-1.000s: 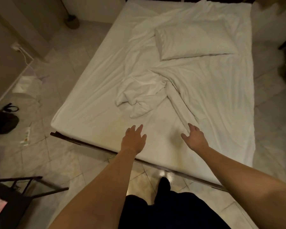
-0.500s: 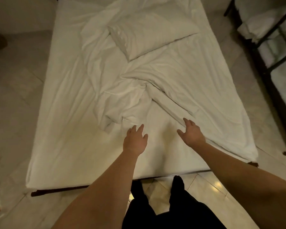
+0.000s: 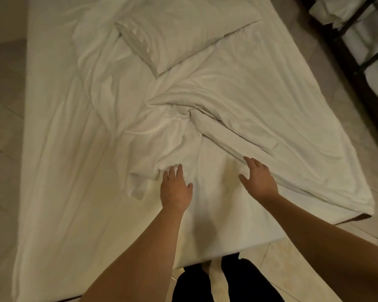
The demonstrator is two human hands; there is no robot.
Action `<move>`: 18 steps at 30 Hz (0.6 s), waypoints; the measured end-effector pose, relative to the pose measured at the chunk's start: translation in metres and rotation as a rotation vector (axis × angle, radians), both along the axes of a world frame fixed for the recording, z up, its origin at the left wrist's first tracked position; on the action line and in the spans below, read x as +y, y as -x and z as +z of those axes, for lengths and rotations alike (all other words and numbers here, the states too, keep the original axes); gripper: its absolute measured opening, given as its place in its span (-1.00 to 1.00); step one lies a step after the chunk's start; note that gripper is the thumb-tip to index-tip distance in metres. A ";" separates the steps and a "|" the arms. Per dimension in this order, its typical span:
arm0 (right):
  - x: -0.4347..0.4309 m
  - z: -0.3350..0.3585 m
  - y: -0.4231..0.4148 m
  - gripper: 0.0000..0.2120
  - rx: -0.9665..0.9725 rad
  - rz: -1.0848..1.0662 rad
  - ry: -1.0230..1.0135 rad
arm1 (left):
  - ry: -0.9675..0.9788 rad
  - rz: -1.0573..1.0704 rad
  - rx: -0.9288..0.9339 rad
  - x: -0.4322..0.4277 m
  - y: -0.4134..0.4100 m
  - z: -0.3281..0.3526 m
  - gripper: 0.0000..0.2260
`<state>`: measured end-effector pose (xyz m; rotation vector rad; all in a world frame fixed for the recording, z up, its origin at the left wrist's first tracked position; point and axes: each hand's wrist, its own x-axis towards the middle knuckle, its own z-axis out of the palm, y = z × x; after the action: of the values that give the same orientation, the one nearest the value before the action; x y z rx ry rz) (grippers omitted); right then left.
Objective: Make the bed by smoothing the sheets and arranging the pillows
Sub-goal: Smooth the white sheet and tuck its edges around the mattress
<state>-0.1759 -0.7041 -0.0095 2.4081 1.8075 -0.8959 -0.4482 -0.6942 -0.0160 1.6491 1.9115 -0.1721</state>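
Head end of the bed (image 3: 52, 171) and far end of the pillow (image 3: 183, 33) run off the top edge. Bed's near left corner is cropped at the bottom. Fingers (image 3: 179, 171) of my left hand (image 3: 176, 192) sit at the bunched sheet (image 3: 162, 144); can't tell if touching or just above. Same for my right hand (image 3: 260, 182) at the long fold. Both palms face down, unseen. Forearms (image 3: 140, 258) are cut by the frame edges. Legs (image 3: 238, 284) are partly behind the arms. Dark frame (image 3: 358, 51) top right is cropped and its load blurred.
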 end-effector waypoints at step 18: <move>0.044 -0.070 -0.038 -0.85 -0.078 -0.112 -0.091 | -0.342 0.236 -0.051 0.035 0.052 -0.073 -0.67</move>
<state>-0.1378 -0.6597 -0.0791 2.5833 1.7388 -0.7303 -0.5005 -0.6593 -0.0893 1.5981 2.1657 0.3046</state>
